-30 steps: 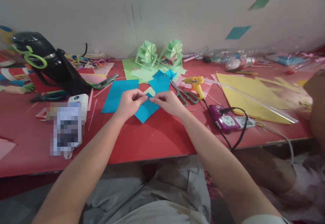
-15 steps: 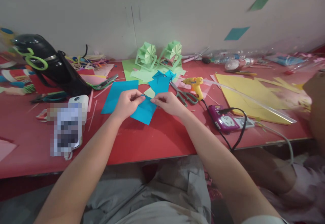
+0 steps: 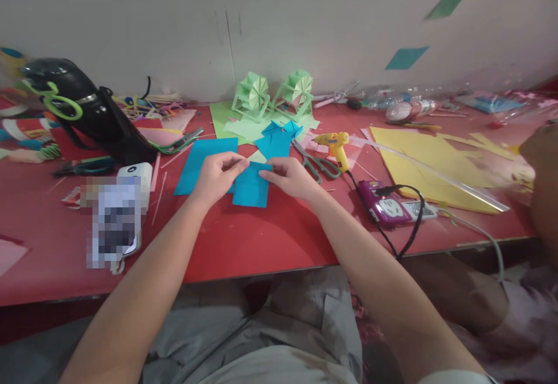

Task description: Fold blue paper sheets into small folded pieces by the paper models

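A small blue square of paper point(image 3: 251, 186) hangs between my two hands, showing faint crease lines. My left hand point(image 3: 220, 176) pinches its upper left corner, and my right hand point(image 3: 290, 176) pinches the upper right one. Under my left hand lies a larger blue sheet point(image 3: 189, 169), partly covered. Just beyond my fingers are folded blue paper pieces point(image 3: 276, 140) and a pale green scrap point(image 3: 258, 156). Two green paper wheels on stands point(image 3: 253, 93) stand behind them on green sheets point(image 3: 220, 118).
Right of my hands lie scissors point(image 3: 320, 166), a yellow glue gun point(image 3: 336, 147), a purple power strip point(image 3: 383, 204) with cables, and yellow paper point(image 3: 427, 160). A black bottle point(image 3: 96, 111) and a phone point(image 3: 115, 215) are at left. Another person's arm point(image 3: 543, 180) is at far right.
The blue square has turned from a slanted position to nearly upright between my hands. My hands remain in almost the same place, still pinching it.
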Demonstrator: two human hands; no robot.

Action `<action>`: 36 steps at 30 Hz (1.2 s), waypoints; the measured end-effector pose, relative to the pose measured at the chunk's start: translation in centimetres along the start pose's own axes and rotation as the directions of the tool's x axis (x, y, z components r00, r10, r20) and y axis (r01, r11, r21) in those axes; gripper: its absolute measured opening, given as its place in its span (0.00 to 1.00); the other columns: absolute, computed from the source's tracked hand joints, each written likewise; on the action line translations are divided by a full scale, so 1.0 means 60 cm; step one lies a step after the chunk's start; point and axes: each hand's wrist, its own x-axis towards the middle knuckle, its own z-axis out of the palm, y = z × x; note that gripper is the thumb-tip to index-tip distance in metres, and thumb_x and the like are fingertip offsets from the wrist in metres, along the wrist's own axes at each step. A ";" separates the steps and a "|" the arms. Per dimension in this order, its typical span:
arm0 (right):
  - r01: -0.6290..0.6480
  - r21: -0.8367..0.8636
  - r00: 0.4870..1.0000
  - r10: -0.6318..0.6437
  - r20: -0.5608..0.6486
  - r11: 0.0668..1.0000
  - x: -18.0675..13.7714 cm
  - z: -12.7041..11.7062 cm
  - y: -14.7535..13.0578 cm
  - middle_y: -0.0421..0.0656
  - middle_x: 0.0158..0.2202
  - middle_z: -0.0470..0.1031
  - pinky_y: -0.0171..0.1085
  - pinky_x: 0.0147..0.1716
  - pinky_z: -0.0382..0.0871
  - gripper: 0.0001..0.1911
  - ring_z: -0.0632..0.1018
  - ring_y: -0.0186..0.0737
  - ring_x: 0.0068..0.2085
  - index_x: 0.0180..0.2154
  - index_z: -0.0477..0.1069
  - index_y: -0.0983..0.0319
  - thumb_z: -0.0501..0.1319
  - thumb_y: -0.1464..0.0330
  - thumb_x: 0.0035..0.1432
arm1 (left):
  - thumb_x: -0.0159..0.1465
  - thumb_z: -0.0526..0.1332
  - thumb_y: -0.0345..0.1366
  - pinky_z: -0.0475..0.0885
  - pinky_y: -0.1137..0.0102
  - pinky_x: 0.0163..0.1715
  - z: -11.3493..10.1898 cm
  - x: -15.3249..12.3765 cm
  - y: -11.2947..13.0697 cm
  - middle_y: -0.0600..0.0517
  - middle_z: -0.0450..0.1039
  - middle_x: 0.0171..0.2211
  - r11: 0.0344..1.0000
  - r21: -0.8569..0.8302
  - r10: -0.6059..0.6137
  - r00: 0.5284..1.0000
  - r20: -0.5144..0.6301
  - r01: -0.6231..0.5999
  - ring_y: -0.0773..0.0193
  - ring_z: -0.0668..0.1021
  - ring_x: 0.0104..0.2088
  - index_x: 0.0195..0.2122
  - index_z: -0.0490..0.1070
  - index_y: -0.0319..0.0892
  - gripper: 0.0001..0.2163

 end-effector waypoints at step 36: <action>-0.181 0.352 0.983 0.170 0.063 0.918 0.007 0.007 0.007 0.46 0.38 0.80 0.41 0.42 0.72 0.12 0.78 0.41 0.41 0.38 0.77 0.63 0.57 0.67 0.55 | 0.56 0.69 0.45 0.75 0.62 0.42 0.002 0.002 -0.006 0.47 0.83 0.38 0.996 -0.048 -0.069 0.993 0.098 0.074 0.54 0.82 0.39 0.37 0.82 0.41 0.13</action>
